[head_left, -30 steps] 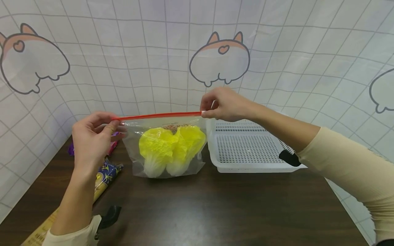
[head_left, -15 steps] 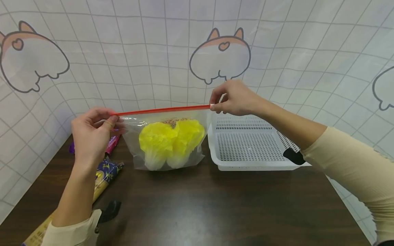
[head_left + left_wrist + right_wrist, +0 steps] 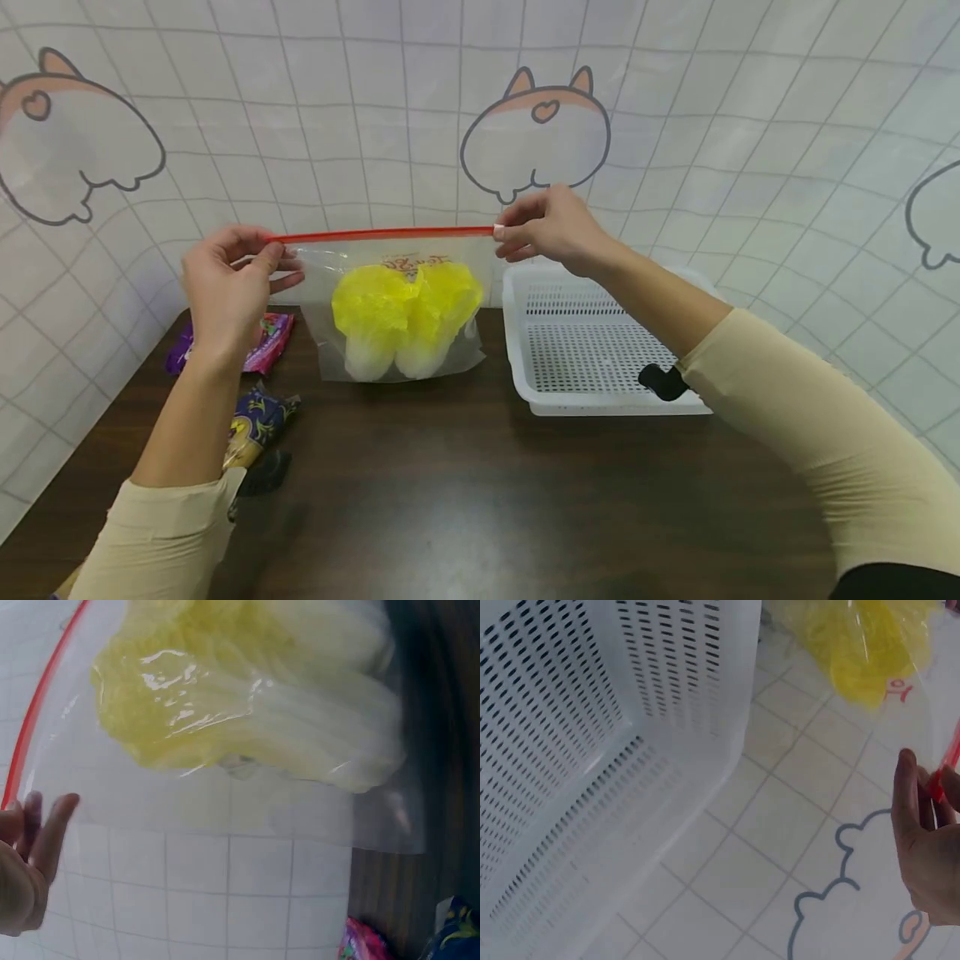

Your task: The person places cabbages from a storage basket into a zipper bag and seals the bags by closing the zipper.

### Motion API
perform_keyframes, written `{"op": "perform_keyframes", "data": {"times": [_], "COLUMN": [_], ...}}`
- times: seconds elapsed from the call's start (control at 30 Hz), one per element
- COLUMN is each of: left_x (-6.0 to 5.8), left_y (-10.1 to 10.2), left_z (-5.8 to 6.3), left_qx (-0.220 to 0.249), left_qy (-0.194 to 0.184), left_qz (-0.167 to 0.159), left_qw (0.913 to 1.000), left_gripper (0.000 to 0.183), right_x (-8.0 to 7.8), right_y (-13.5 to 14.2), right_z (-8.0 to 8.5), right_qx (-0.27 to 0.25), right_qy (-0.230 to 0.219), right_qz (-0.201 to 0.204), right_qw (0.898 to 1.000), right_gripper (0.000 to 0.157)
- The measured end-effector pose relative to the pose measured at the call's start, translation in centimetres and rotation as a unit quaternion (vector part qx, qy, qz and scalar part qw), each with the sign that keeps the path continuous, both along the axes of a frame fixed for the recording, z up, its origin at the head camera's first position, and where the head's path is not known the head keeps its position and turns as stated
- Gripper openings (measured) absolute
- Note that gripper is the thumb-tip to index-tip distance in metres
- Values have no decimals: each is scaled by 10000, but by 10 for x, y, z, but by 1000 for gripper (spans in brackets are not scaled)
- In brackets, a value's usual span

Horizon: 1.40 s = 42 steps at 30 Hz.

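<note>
A clear zip bag (image 3: 315,308) with a red top strip (image 3: 382,234) hangs upright between both hands. Inside it are two yellow-and-white cabbage pieces (image 3: 405,321), side by side. My left hand (image 3: 228,283) pinches the strip's left end between thumb and finger. The strip's right end is pinched by my right hand (image 3: 551,229), near a small white tab. In the left wrist view the cabbage pieces (image 3: 247,697) show large through the plastic, with my left hand (image 3: 26,862) at the edge. The right wrist view has my right hand (image 3: 926,840) on the red strip.
A white perforated basket (image 3: 536,402) stands on the dark table (image 3: 480,500), below my right forearm. On the left lie a pink-and-purple packet (image 3: 272,343) and a blue-topped packet (image 3: 258,423). A grid-patterned sheet (image 3: 390,125) rises behind the table.
Both hands have raised the bag. The right hand first shifted right, then back left, and the strip is now nearly level. The pink packet shows more below the left hand.
</note>
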<state>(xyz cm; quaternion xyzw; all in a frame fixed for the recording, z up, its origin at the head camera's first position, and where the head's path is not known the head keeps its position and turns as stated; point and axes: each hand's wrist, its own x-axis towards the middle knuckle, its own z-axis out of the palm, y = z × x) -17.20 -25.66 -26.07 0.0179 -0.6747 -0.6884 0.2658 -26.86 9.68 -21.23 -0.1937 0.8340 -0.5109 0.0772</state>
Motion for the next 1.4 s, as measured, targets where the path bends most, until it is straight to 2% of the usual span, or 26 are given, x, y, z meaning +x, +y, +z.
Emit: {"op": "perform_keyframes", "data": {"times": [0.1, 0.17, 0.23, 0.3, 0.4, 0.5, 0.53, 0.63, 0.67, 0.73, 0.87, 0.93, 0.97, 1.03, 1.1, 1.17, 1.2, 1.27, 1.33, 1.4], "left_x": [-10, -13, -14, -11, -1, 11, 16, 33, 39, 51, 69, 75, 78, 83, 88, 92, 93, 96, 97, 99], "left_y": [-3, -5, -7, -9, -13, -16, -17, -21, -23, -27, -32, -32, -32, -30, -28, -25, -24, -21, -19, -17], "left_z": [1, -3, -10, -19, -29, -34, -35, -38, -40, -45, -55, -61, -63, -68, -73, -78, -81, -87, -94, -100], "left_qx": [391, 373, 276, 86, -404, -765, -1023, -1779, -2093, -2839, -3584, -3789, -3855, -3985, -4163, -4477, -4623, -4905, -5217, -5412], "left_qy": [398, 601, 631, 476, -28, -441, -594, -904, -960, -1054, -1145, -1259, -1315, -1366, -1370, -1300, -1228, -1068, -881, -688], "left_qz": [-200, -315, -465, -613, -782, -1028, -1042, -1171, -1239, -1318, -1726, -1855, -1929, -2068, -2158, -2160, -2166, -2168, -2120, -2112], "left_qw": [9982, 9970, 9965, 9970, 9961, 9908, 9875, 9729, 9652, 9439, 9103, 8979, 8927, 8831, 8725, 8579, 8511, 8372, 8217, 8110], "left_gripper": [8, 6, 4, 4, 4, 6, 8, 11, 13, 13, 9, 10, 12, 16, 20, 26, 28, 34, 39, 42], "right_x": [-7, -10, -11, -9, -1, 10, 14, 30, 35, 45, 63, 71, 76, 84, 92, 100, 104, 110, 115, 119], "right_y": [-5, -6, -7, -6, -3, 3, 6, 11, 12, 15, 19, 20, 20, 20, 20, 19, 19, 17, 17, 17], "right_z": [-6, -11, -19, -28, -41, -50, -52, -57, -59, -64, -79, -88, -92, -100, -109, -116, -119, -124, -130, -135], "right_qx": [-336, -344, -207, -15, 152, 235, 279, 596, 745, 1059, 1446, 1541, 1593, 1783, 2061, 2365, 2479, 2647, 2745, 2832], "right_qy": [140, 368, 592, 707, 712, 658, 662, 718, 769, 920, 1339, 1669, 1939, 2622, 3464, 4276, 4566, 5008, 5252, 5404], "right_qz": [-216, -338, -451, -503, -509, -487, -476, -371, -294, -123, 276, 447, 570, 782, 1002, 1121, 1149, 1172, 1151, 1150], "right_qw": [9991, 9982, 9970, 9962, 9960, 9964, 9963, 9949, 9938, 9900, 9800, 9728, 9663, 9452, 9097, 8653, 8467, 8157, 7973, 7839], "right_gripper": [21, 20, 18, 17, 15, 13, 12, 11, 10, 9, 5, 1, 2, 5, 8, 10, 10, 7, 5, 5]}}
